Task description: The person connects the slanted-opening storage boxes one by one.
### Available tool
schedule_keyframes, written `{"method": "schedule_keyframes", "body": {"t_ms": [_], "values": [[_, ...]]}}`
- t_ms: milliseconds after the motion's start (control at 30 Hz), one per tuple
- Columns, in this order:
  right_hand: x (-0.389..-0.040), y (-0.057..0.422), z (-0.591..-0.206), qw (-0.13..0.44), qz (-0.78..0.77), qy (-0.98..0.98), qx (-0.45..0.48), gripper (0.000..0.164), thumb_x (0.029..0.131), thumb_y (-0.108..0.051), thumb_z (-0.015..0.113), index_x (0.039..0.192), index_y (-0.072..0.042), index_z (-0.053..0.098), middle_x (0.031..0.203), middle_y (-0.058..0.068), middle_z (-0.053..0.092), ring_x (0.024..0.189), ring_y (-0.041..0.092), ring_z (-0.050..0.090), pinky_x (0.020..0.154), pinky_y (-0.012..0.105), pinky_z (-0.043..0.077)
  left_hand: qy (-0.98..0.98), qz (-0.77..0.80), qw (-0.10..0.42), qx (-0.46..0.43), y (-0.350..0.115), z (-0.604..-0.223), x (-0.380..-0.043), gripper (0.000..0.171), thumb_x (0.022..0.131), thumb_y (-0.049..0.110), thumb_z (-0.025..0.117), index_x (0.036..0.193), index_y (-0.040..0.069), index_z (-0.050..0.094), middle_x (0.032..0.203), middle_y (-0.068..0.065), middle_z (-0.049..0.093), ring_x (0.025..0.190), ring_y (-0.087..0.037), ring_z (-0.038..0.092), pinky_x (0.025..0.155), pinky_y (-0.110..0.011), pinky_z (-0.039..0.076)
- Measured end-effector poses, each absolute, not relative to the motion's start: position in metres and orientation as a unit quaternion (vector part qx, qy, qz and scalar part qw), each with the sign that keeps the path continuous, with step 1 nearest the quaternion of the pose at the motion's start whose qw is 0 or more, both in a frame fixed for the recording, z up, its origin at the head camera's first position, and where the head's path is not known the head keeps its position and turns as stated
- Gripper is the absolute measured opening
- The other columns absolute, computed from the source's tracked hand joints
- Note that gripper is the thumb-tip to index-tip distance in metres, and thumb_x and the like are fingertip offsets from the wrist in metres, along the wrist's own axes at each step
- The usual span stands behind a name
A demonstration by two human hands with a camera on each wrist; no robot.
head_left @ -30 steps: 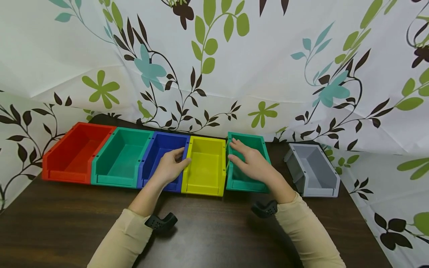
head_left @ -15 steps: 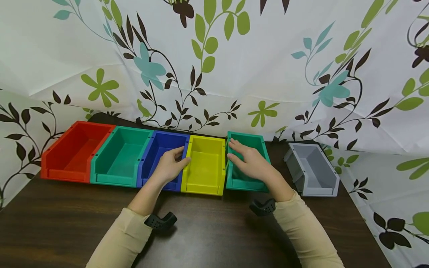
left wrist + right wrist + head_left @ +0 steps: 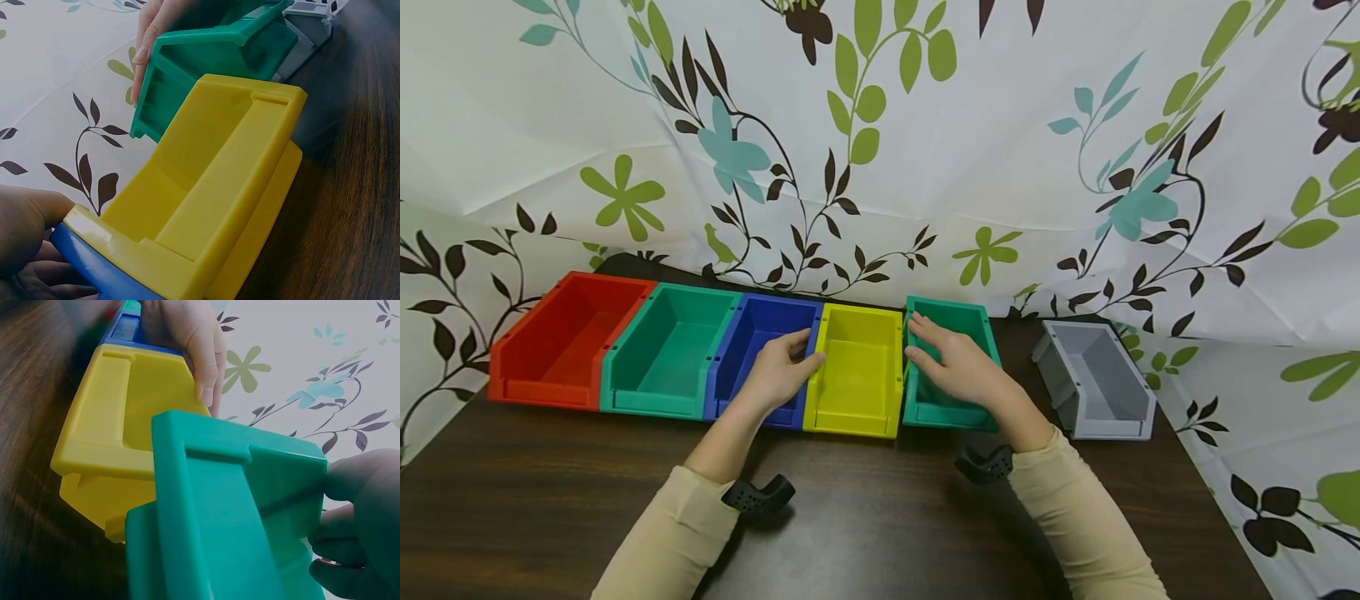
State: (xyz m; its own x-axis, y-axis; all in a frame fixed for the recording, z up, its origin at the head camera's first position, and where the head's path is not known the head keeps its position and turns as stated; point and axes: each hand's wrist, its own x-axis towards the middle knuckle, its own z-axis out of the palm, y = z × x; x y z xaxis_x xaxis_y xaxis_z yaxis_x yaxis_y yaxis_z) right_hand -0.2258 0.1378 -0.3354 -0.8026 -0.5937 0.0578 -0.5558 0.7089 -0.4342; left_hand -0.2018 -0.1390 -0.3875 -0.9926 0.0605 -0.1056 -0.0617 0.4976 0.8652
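My left hand (image 3: 778,371) grips the adjoining side walls of the blue storage bin (image 3: 730,367) and the yellow storage bin (image 3: 853,423). Its thumb lies over the yellow rim and its fingers reach into the blue bin. My right hand (image 3: 958,358) holds the left side wall of a green storage bin (image 3: 951,417), with thumb and fingertips at the rim. In the right wrist view the near green bin (image 3: 212,506) overlaps the yellow bin (image 3: 94,431). The left wrist view shows the green bin (image 3: 206,53) tilted beside the yellow one (image 3: 231,162).
Further left in the row stand another green bin (image 3: 655,402) and a red bin (image 3: 550,393). A grey bin (image 3: 1063,379) stands apart at the right, near the table's right edge. Behind the dark wooden table (image 3: 857,517) hangs a white leaf-patterned cloth (image 3: 925,200).
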Motion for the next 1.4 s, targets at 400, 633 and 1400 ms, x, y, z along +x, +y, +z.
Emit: {"method": "schedule_keyframes", "body": {"t_ms": [400,633,1400], "values": [[-0.223,0.137,-0.345,0.043,-0.218,0.923,-0.313,0.056,0.100,-0.035,0.045,0.145,-0.004,0.034,0.155,0.010,0.025,0.142,0.025,0.028,0.112,0.046,0.031,0.864,0.501,0.055,0.006,-0.139,-0.388,-0.201,0.063,0.095,0.027,0.055,0.146,0.000,0.031,0.145,-0.022,0.042,0.131,-0.035,0.044,0.105,-0.048,0.040],[-0.223,0.137,-0.348,0.041,-0.225,0.923,-0.310,0.056,0.100,-0.034,0.046,0.146,-0.004,0.034,0.155,0.009,0.026,0.142,0.025,0.028,0.112,0.046,0.032,0.859,0.509,0.049,0.018,-0.140,-0.388,-0.202,0.063,0.095,0.026,0.055,0.146,0.000,0.030,0.144,-0.023,0.042,0.131,-0.035,0.044,0.104,-0.048,0.041],[-0.222,0.137,-0.359,0.041,-0.225,0.923,-0.310,0.057,0.100,-0.035,0.046,0.146,-0.004,0.033,0.155,0.011,0.026,0.140,0.026,0.031,0.111,0.045,0.034,0.863,0.503,0.052,0.014,-0.139,-0.390,-0.202,0.063,0.095,0.026,0.054,0.146,0.000,0.030,0.145,-0.023,0.041,0.132,-0.035,0.043,0.105,-0.048,0.041]]}}
